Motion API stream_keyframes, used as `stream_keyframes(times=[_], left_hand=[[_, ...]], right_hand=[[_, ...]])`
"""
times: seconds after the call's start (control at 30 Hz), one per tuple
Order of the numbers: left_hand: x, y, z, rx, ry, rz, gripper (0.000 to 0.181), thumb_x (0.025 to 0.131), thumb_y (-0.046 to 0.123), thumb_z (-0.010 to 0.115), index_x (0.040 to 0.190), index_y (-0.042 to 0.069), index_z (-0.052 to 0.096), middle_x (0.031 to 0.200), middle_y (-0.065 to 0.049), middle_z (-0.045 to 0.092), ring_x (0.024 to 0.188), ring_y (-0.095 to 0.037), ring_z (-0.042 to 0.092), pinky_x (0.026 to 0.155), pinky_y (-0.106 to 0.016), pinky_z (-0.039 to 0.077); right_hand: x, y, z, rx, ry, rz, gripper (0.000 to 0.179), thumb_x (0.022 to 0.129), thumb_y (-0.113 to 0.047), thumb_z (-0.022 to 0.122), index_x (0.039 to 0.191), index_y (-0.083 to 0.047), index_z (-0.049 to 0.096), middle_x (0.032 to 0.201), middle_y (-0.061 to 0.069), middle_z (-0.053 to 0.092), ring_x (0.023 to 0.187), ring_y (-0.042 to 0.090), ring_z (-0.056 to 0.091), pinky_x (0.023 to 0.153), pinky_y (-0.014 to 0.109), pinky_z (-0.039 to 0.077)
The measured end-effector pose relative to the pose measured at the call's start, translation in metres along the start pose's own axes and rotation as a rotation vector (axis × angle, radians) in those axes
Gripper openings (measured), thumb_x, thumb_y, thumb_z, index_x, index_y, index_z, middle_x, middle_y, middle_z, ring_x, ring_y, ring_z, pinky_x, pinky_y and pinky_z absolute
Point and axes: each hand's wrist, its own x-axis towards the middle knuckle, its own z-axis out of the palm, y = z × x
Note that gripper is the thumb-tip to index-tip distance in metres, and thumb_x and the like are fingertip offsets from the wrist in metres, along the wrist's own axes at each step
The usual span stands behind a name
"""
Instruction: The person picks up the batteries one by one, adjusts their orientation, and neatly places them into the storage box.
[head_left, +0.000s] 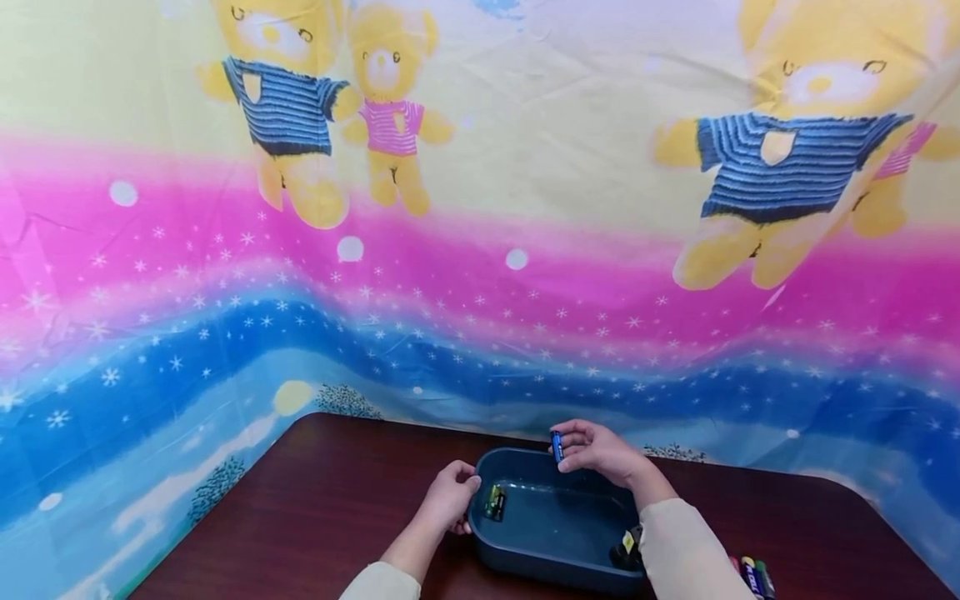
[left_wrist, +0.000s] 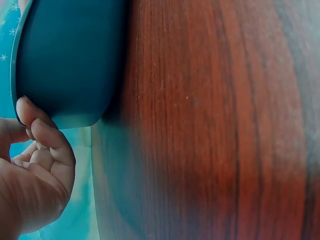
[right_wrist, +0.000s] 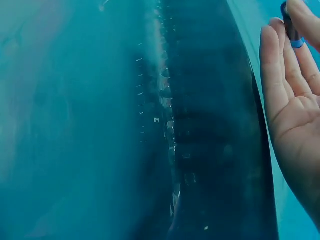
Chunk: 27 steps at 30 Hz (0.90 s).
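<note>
A dark blue-green plastic bin (head_left: 551, 565) with rounded corners stands on the table. My left hand (head_left: 450, 496) grips its left end, thumb at the rim and fingers bent against the outside wall, as the left wrist view also shows. Over the bin's far edge, my right hand (head_left: 600, 454) pinches a small blue battery (head_left: 557, 447) between thumb and fingertips. In the right wrist view this battery (right_wrist: 292, 25) shows a dark body and a blue end. Green-and-black batteries (head_left: 495, 503) lie inside at the left end. Black-and-yellow items (head_left: 627, 548) sit at the right end, partly hidden by the right sleeve.
Several batteries (head_left: 750, 577) in differing colours lie on the dark wood table (head_left: 337, 500) to the right of the bin, partly behind the right sleeve. A printed cloth (head_left: 480, 292) with bears and snowflakes hangs behind the table's far edge.
</note>
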Motion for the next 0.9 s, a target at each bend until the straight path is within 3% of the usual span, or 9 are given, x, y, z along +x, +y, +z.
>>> stream_keyframes(times=[0.2, 0.5, 0.9], left_hand=[[-0.001, 0.001, 0.001, 0.005, 0.006, 0.006, 0.019, 0.095, 0.015, 0.051, 0.11, 0.005, 0.053, 0.081, -0.017, 0.055, 0.036, -0.014, 0.045, 0.037, -0.025, 0.043], [-0.002, 0.003, 0.0, 0.016, 0.018, 0.011, 0.015, 0.096, 0.016, 0.05, 0.107, 0.007, 0.053, 0.083, -0.017, 0.054, 0.037, -0.015, 0.044, 0.038, -0.025, 0.042], [-0.001, 0.001, 0.001, 0.012, 0.019, 0.003, 0.014, 0.095, 0.014, 0.05, 0.106, 0.006, 0.053, 0.08, -0.018, 0.054, 0.035, -0.015, 0.044, 0.037, -0.025, 0.042]], right_hand=[[0.006, 0.003, 0.008, -0.06, -0.061, -0.025, 0.064, 0.076, -0.004, 0.075, 0.126, 0.012, 0.038, 0.101, 0.017, 0.062, 0.092, 0.026, 0.062, 0.08, 0.037, 0.051], [0.01, 0.003, 0.014, -0.103, -0.147, 0.023, 0.055, 0.077, -0.01, 0.075, 0.119, 0.008, 0.043, 0.09, 0.006, 0.063, 0.086, 0.02, 0.062, 0.077, 0.037, 0.052], [0.015, 0.006, 0.034, -0.426, -0.185, 0.075, 0.047, 0.073, -0.017, 0.079, 0.106, -0.002, 0.05, 0.08, 0.005, 0.065, 0.065, 0.017, 0.059, 0.059, 0.037, 0.048]])
